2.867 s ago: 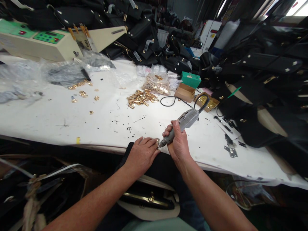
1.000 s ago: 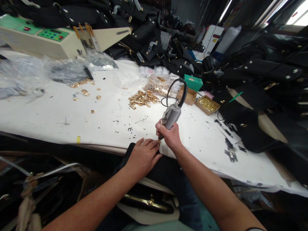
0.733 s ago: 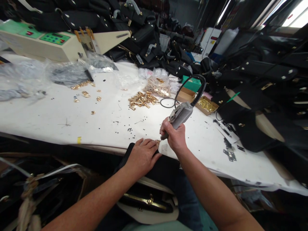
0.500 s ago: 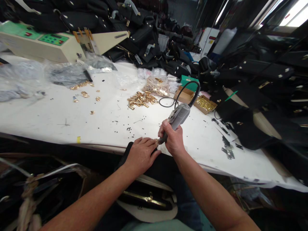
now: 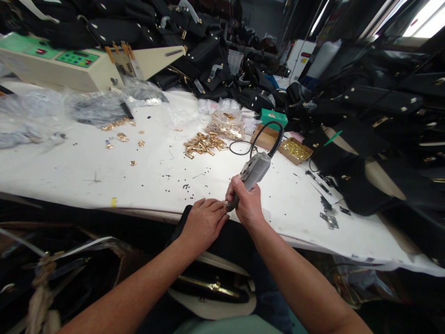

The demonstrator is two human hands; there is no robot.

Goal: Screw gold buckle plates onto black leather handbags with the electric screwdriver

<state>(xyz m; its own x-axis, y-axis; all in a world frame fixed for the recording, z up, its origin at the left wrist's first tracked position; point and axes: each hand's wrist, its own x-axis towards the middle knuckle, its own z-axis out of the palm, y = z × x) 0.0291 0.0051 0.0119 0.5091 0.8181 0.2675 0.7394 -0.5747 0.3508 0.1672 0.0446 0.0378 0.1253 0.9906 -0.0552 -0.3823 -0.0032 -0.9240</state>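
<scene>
A grey electric screwdriver (image 5: pixel 256 170) with a black cable is wrapped in my right hand (image 5: pixel 247 202), its tip pointing down and left. That tip meets a small gold metal part (image 5: pixel 227 204) beside the fingertips of my left hand (image 5: pixel 205 220). My left hand presses on a black bag (image 5: pixel 233 239) at the table's front edge, fingers together, holding the gold part against it. Below, the bag's cream-edged opening with a gold bar (image 5: pixel 215 286) lies over my lap.
The white table (image 5: pixel 153 167) bears a pile of gold fittings (image 5: pixel 203 144), scattered black bits and a box of small gold pieces (image 5: pixel 295 149). Plastic bags and a cream machine (image 5: pixel 83 69) stand at the left. Black bags are heaped behind and at right.
The screwdriver and my right hand have shifted slightly left and down, and the tip is closer to my left fingertips. My left thumb has drawn in a little.
</scene>
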